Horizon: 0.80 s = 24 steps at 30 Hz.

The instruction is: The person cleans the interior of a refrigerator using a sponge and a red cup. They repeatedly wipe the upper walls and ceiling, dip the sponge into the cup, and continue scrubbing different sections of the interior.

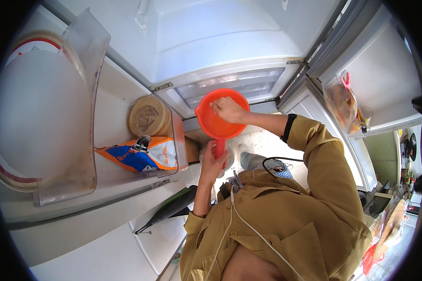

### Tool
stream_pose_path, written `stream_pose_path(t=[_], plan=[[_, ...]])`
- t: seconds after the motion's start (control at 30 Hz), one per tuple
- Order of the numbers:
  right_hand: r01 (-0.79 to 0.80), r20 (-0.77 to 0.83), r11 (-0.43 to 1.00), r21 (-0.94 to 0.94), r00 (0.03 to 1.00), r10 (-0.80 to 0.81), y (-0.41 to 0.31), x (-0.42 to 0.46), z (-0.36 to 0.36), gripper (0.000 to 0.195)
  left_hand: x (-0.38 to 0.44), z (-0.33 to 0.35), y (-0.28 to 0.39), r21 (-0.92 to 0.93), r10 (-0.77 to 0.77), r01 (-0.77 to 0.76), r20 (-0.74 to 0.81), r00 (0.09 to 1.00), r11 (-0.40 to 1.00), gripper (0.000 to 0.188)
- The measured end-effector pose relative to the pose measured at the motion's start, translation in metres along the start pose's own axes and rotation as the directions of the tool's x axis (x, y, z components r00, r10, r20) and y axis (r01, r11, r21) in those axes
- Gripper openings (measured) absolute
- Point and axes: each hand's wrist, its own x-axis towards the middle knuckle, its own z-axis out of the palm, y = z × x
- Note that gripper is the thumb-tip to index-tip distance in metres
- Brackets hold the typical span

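Note:
My left hand [213, 159] grips the handle of a red plastic dipper [205, 116], which has a round bowl and a small pouring lip. Inside the bowl, my right hand [228, 109] is held with curled fingers; whether something is in them is hidden. The dipper is held in front of an open refrigerator, whose bare white compartment [218, 35] is above it in the view. A clear drawer front [235, 86] shows lower in the refrigerator, just behind the bowl.
At left, the open door holds a white-lidded tub [38, 112], a brown-lidded jar [148, 116] and a clipped orange-blue packet [140, 154] behind clear bins. A folded umbrella [172, 207] hangs below. Another open door [379, 73] at right holds a clear bag with a pink clip [345, 80].

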Motion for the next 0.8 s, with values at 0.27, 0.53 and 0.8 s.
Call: stream_pose_path(t=[0.27, 0.53, 0.8], plan=[[0.116, -0.059, 0.993, -0.003, 0.992, -0.115, -0.010, 0.003, 0.006, 0.046, 0.003, -0.003, -0.005, 0.001, -0.029, 0.029, -0.023, 0.999, 1.000, 0.030], [0.085, 0.070, 0.991, -0.107, 0.995, -0.077, -0.007, -0.001, 0.016, 0.046, 0.003, -0.006, -0.004, 0.022, -0.015, 0.015, -0.025, 1.000, 1.000, 0.026], [0.174, 0.130, 0.984, -0.029, 0.977, -0.168, 0.010, -0.001, 0.025, 0.047, 0.007, -0.010, -0.008, 0.042, -0.009, 0.010, -0.020, 1.000, 0.999, 0.031]])
